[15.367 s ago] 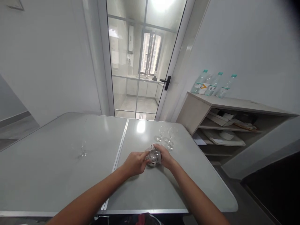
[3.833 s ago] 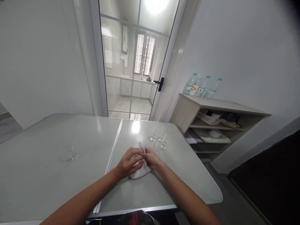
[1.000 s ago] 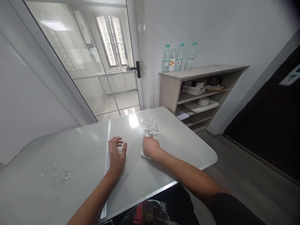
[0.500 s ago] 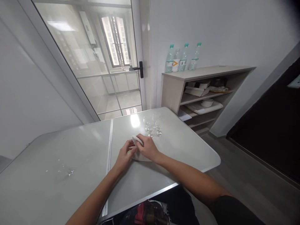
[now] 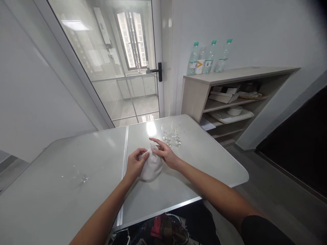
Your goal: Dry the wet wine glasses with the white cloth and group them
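Note:
A white cloth hangs bunched between my hands, just over the table. My left hand grips its left side, thumb across the front. On the upper right side, my right hand pinches the cloth with the thumb while a forefinger stretches out past the top. Whether anything is wrapped inside the cloth cannot be made out. Just behind my right hand stands a group of clear stemmed glasses. Far to the left, another clear glass is on the table, its outline faint.
The pale table has a metal seam running across it. Behind it is a glass door with a black handle. A wooden shelf unit at the right bears several plastic bottles on top.
The cloth has opened out and now hangs wider and lower below my hands. My right hand has turned, its fingers straighter. The view has shifted slightly left.

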`<control>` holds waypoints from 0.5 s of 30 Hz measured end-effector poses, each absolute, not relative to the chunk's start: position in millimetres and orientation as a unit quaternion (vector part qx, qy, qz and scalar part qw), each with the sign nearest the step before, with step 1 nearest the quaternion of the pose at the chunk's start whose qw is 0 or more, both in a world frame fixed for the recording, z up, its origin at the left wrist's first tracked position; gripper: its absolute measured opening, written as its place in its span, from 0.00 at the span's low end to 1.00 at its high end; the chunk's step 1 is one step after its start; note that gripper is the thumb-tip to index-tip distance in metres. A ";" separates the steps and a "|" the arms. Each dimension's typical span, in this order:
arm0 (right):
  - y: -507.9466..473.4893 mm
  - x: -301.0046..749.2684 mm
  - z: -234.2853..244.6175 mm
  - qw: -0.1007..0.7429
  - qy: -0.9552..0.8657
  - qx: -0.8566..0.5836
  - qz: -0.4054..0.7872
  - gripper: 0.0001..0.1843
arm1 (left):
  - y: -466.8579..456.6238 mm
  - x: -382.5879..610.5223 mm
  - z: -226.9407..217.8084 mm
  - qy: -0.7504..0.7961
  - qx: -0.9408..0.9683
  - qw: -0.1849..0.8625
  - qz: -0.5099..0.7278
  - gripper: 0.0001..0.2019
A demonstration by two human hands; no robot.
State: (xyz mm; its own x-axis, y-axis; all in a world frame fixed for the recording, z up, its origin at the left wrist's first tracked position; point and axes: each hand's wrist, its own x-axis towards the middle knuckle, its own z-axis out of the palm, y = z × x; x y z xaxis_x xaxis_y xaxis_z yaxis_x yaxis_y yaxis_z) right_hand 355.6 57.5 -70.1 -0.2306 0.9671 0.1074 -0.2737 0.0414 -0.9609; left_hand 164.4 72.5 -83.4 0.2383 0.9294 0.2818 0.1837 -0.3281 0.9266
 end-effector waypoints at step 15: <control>51.5 360.7 -59.8 0.448 -0.708 -0.359 0.410 0.14 | 70.4 151.5 -68.4 0.445 0.710 0.241 0.490 0.15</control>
State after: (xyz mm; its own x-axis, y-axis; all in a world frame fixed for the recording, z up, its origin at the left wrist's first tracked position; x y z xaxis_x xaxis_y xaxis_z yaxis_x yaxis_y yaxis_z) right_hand 360.7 51.5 -59.8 -0.3394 0.8770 0.3400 0.1410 0.4049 -0.9034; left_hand 151.5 70.4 -68.4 0.1243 0.8679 0.4810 0.3946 -0.4880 0.7786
